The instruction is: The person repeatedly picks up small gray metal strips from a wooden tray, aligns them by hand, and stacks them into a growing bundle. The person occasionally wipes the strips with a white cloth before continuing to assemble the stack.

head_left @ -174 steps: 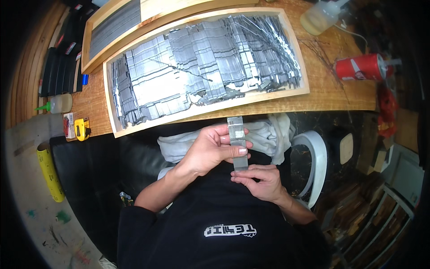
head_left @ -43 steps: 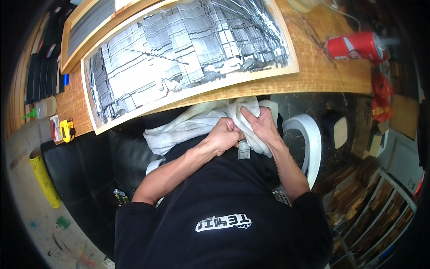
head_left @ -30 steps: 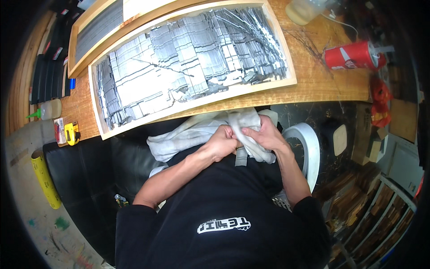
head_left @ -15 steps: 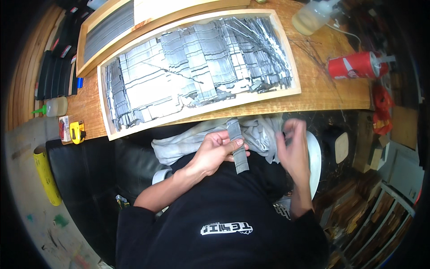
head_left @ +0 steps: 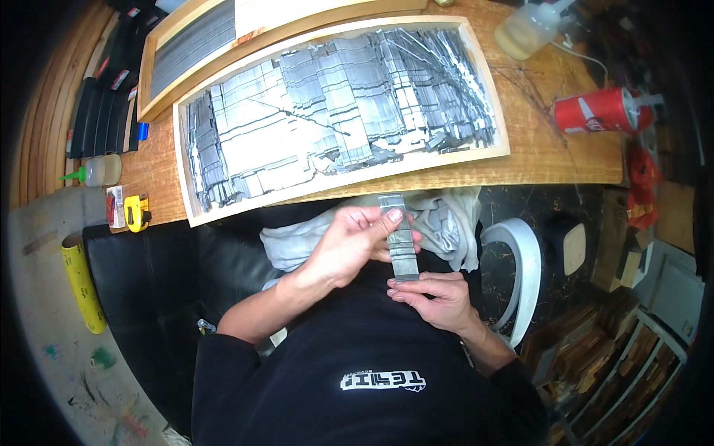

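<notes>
The left hand [head_left: 343,249] pinches the narrow grey metal strip [head_left: 399,239] by its upper half and the right hand [head_left: 436,297] closes on its lower end — above the crumpled grey cloth [head_left: 446,223], short of the wooden worktop [head_left: 543,141] — best kept straight, grip firm.

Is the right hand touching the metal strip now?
Touching. The head view shows the right hand with its fingertips pressed on the lower end of the metal strip, while the left hand grips the strip's upper part.
</notes>
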`<state>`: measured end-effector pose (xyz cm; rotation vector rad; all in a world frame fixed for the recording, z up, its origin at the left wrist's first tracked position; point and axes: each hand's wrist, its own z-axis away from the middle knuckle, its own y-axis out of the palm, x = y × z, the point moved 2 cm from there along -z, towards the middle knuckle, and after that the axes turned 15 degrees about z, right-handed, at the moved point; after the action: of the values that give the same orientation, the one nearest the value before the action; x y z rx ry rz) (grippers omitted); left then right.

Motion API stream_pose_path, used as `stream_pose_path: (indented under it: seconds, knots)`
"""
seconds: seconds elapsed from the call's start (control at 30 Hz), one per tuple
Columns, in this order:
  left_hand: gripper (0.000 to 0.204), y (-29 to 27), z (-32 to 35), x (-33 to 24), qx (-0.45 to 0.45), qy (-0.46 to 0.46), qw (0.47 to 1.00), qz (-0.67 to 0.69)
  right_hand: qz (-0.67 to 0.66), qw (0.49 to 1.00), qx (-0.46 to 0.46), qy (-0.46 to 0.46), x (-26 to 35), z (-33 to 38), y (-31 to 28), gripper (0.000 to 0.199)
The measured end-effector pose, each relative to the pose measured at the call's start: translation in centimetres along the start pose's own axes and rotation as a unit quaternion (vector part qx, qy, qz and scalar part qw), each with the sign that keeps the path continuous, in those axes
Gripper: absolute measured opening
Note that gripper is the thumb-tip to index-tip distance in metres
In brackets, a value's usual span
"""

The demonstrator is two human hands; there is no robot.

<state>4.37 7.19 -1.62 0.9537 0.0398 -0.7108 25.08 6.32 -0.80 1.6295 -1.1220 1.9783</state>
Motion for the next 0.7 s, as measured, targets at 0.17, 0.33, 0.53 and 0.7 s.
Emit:
stream_pose_path:
  seconds: [0.17, 0.33, 0.53, 0.7]
  knots:
    - [0.027, -0.5, -0.7, -1.0, -0.008, 0.009, 0.998, -0.061, 0.004, 1.0, 0.011, 0.003, 0.1, -0.3, 0.6, 0.02]
    - [0.018, 1.4, 1.0, -1.9, 0.004, 0.083, 0.98, -0.182, 0.099, 0.972, 0.2, 0.077, 2.7, -1.7, -2.9, 0.017]
    - [0.033, 7.0, 3.8, -5.4, 0.135, 0.493, 0.704, -0.494, 0.176, 0.97, -0.143, -0.089, 10.3, -9.5, -7.1, 0.037]
    - [0.033, 7.7, 2.5, -7.7, 0.137, 0.563, 0.646, -0.497, 0.129, 0.962, -0.1, -0.217, 10.7, -13.5, -8.2, 0.034]
